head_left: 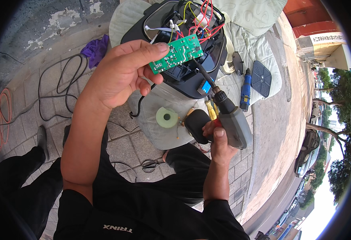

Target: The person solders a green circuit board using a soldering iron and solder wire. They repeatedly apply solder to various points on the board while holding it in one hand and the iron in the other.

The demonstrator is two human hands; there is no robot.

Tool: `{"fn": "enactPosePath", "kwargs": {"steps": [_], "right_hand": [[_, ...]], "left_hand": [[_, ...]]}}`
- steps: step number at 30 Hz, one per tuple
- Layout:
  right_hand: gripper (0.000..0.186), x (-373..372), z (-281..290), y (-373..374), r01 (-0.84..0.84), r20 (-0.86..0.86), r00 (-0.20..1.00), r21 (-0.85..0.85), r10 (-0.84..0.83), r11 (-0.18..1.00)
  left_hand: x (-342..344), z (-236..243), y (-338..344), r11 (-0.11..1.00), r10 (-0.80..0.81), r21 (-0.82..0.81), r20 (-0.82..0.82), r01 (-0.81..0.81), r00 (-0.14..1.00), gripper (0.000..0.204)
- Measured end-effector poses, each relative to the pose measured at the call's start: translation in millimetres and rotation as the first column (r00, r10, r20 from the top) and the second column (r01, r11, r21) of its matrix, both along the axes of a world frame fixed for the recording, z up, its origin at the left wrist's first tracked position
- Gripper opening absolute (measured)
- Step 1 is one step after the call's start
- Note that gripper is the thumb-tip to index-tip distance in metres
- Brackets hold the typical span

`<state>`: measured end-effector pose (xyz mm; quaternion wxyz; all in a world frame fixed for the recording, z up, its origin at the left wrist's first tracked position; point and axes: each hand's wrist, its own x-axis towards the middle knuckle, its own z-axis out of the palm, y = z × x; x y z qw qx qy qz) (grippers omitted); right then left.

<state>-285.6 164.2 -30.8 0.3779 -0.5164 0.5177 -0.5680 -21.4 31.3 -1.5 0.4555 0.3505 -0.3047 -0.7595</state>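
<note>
My left hand (123, 70) pinches a green circuit board (181, 51) by its left end, thumb on top. Red wires (207, 29) run from the board's far side into a dark, opened appliance (187, 87), lying behind and below it. In my right hand (222, 149) is a grey and black cordless drill (233, 124), fingers wrapped round its handle. The drill's long dark bit points up and left, its tip at the board's lower right edge; I cannot tell whether they touch. Inside the appliance, yellow-green and white wires also show.
On the pale padded cloth (271, 52) lie a blue tool (245, 90) and a black perforated plate (261, 79). A light green roll (167, 117) and yellow-handled tools (212, 111) lie nearer. Black cable (67, 76), purple cloth (95, 50) and scissors (148, 164) are on the paving. Another person's legs (25, 168) stand left.
</note>
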Motion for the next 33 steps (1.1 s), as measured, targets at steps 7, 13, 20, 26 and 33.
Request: {"fn": "enactPosePath", "kwargs": {"steps": [7, 13, 20, 26, 33], "right_hand": [[0.030, 0.4, 1.2, -0.6, 0.002, -0.007, 1.000, -0.003, -0.002, 1.000], [0.051, -1.4, -3.2, -0.5, 0.034, -0.014, 0.999, -0.005, -0.034, 0.999], [0.051, -0.5, -2.8, -1.0, 0.029, 0.002, 1.000, -0.004, -0.029, 1.000], [0.049, -2.7, -5.8, 0.0, 0.045, -0.025, 0.999, -0.016, -0.045, 0.999], [0.047, -2.1, -4.2, -0.1, 0.037, -0.013, 0.999, -0.007, -0.037, 0.999]], "left_hand": [[0.2, 0.5, 0.4, 1.000, 0.003, 0.005, -0.005, -0.003, 1.000, 0.019], [-0.1, 0.4, -0.1, 1.000, -0.004, 0.008, -0.001, 0.004, 1.000, 0.019], [-0.5, 0.1, 0.0, 1.000, 0.003, 0.008, 0.005, -0.003, 1.000, 0.020], [-0.6, 0.5, 0.0, 1.000, 0.003, 0.007, 0.008, -0.003, 1.000, 0.020], [-0.6, 1.9, 0.6, 1.000, 0.007, 0.008, 0.015, -0.007, 1.000, 0.020]]}}
